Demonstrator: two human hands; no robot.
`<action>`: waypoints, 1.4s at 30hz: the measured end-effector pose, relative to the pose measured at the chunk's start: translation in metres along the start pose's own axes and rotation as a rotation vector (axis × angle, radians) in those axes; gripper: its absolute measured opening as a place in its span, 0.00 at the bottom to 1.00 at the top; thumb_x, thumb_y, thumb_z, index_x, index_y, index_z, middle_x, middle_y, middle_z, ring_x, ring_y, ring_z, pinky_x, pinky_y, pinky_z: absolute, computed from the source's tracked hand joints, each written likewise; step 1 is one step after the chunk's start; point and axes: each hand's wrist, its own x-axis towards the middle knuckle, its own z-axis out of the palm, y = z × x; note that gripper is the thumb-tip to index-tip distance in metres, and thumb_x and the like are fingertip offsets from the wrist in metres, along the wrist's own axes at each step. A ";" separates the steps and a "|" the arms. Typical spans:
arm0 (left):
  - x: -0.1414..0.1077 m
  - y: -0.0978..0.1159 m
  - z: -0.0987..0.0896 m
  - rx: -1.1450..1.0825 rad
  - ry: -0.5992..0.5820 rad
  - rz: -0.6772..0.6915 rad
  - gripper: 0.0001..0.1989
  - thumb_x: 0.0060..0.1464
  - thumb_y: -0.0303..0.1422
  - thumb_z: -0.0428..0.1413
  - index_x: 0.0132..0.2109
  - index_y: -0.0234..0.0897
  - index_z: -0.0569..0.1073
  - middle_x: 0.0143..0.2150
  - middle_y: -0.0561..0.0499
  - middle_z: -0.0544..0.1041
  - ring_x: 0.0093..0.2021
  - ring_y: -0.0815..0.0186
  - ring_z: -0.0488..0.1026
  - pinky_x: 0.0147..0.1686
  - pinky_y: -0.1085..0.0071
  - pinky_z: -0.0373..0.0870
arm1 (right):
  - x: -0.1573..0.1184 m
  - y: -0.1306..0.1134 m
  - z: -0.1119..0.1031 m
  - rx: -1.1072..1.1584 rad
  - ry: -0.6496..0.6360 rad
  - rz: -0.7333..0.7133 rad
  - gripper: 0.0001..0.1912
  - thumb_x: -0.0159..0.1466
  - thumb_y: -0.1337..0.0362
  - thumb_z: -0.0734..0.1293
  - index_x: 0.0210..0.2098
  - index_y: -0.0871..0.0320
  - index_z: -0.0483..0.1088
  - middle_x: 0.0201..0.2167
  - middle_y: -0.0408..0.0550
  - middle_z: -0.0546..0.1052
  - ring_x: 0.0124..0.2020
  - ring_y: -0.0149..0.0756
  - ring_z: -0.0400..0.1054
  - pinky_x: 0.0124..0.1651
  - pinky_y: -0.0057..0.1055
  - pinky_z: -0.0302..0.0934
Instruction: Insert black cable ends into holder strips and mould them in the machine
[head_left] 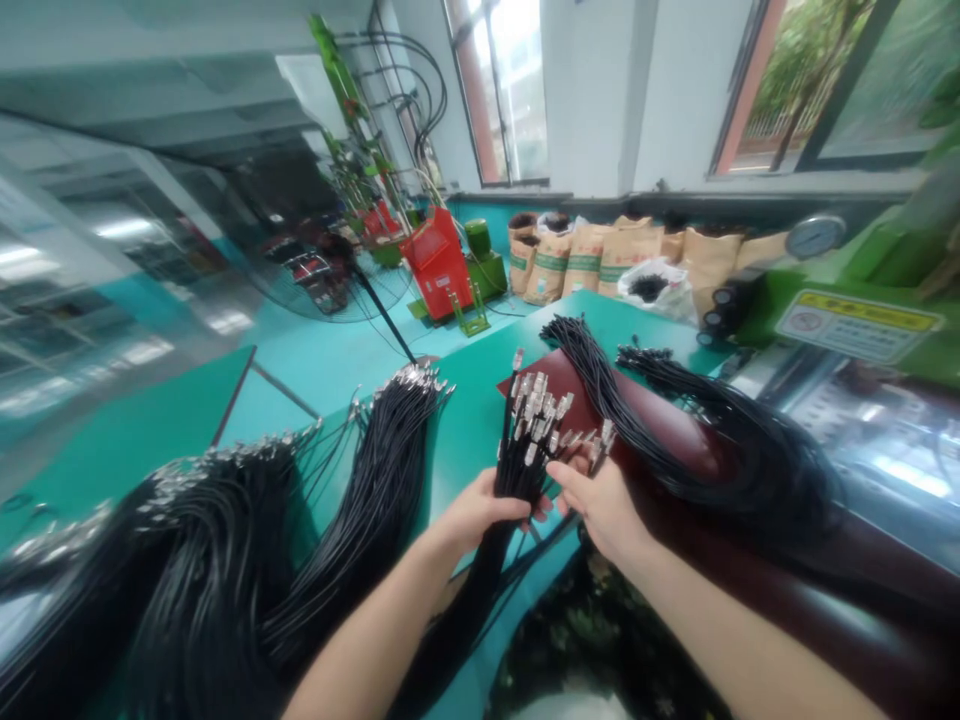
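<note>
My left hand [495, 510] is wrapped round a thick bundle of black cables [519, 465], whose silvery metal connectors stick up above the fingers. Close beside it, my right hand [596, 500] is closed on a few more black cables with connector ends [600, 440] that lean to the right. The cable lengths hang down below both hands. Left of my hands, a large bunch of black cables [382, 450] with metal tips lies over the green table. Farther left are more such bunches [225, 540].
A dark red board [675, 420] on the green table [480, 370] carries more black cable bundles [600, 380]. A green machine with a pressure gauge [816, 237] stands at the right. Beyond are a fan [330, 275], a red cabinet [439, 265] and several brown sacks [585, 255].
</note>
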 end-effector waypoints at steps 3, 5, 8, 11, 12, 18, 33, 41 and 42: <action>-0.005 0.004 0.005 0.014 0.025 0.017 0.15 0.39 0.26 0.60 0.39 0.28 0.74 0.33 0.43 0.76 0.31 0.63 0.72 0.27 0.71 0.67 | -0.001 -0.003 0.001 -0.036 0.004 0.045 0.17 0.48 0.60 0.73 0.30 0.57 0.61 0.16 0.32 0.62 0.12 0.21 0.50 0.14 0.24 0.52; -0.006 0.006 0.008 0.036 0.026 0.036 0.14 0.40 0.26 0.59 0.38 0.28 0.74 0.33 0.44 0.76 0.31 0.64 0.72 0.28 0.71 0.67 | -0.003 -0.009 0.003 -0.114 -0.055 0.068 0.15 0.49 0.60 0.72 0.28 0.58 0.62 0.15 0.34 0.65 0.11 0.23 0.52 0.14 0.23 0.48; -0.005 0.005 0.012 0.059 0.057 0.061 0.11 0.40 0.25 0.59 0.36 0.28 0.74 0.30 0.46 0.76 0.30 0.64 0.71 0.28 0.72 0.67 | -0.007 -0.018 0.006 -0.346 -0.083 0.025 0.11 0.51 0.61 0.69 0.23 0.58 0.62 0.09 0.35 0.63 0.10 0.25 0.54 0.15 0.25 0.48; -0.004 0.002 0.012 0.050 0.118 0.028 0.14 0.38 0.26 0.60 0.37 0.28 0.75 0.30 0.46 0.76 0.30 0.65 0.71 0.29 0.71 0.68 | -0.007 -0.022 0.004 -0.500 -0.018 -0.048 0.10 0.54 0.61 0.65 0.22 0.59 0.64 0.12 0.39 0.67 0.15 0.30 0.61 0.22 0.27 0.55; -0.004 0.001 0.011 0.051 0.142 0.014 0.16 0.37 0.26 0.61 0.38 0.29 0.75 0.31 0.46 0.77 0.30 0.64 0.72 0.30 0.70 0.68 | -0.006 -0.022 0.002 -0.513 0.009 -0.079 0.10 0.55 0.61 0.64 0.22 0.59 0.64 0.15 0.40 0.69 0.19 0.31 0.63 0.25 0.27 0.57; -0.004 0.010 0.002 0.145 0.116 -0.020 0.15 0.37 0.28 0.62 0.37 0.30 0.77 0.36 0.45 0.78 0.37 0.61 0.73 0.38 0.70 0.67 | -0.003 -0.019 -0.009 -0.420 0.143 -0.088 0.12 0.55 0.58 0.64 0.20 0.58 0.64 0.14 0.39 0.64 0.18 0.30 0.58 0.23 0.28 0.53; -0.008 0.009 0.018 -0.198 -0.353 -0.121 0.19 0.38 0.32 0.61 0.41 0.28 0.73 0.32 0.40 0.76 0.28 0.62 0.73 0.27 0.71 0.66 | -0.001 -0.029 -0.012 -0.259 -0.020 -0.133 0.21 0.53 0.47 0.66 0.19 0.59 0.64 0.13 0.39 0.63 0.15 0.27 0.55 0.18 0.26 0.51; 0.000 -0.007 0.023 -0.229 -0.395 -0.197 0.17 0.35 0.28 0.60 0.37 0.29 0.72 0.22 0.50 0.71 0.22 0.68 0.67 0.26 0.70 0.64 | 0.001 -0.033 -0.018 -0.452 -0.129 -0.232 0.22 0.55 0.43 0.63 0.24 0.57 0.65 0.17 0.41 0.66 0.22 0.32 0.60 0.25 0.28 0.56; 0.000 -0.007 0.023 -0.210 -0.331 -0.170 0.16 0.35 0.27 0.60 0.36 0.29 0.71 0.23 0.50 0.71 0.22 0.68 0.67 0.26 0.71 0.63 | 0.001 -0.033 -0.022 -0.498 -0.120 -0.205 0.22 0.55 0.43 0.61 0.23 0.57 0.64 0.16 0.40 0.64 0.20 0.31 0.58 0.23 0.27 0.54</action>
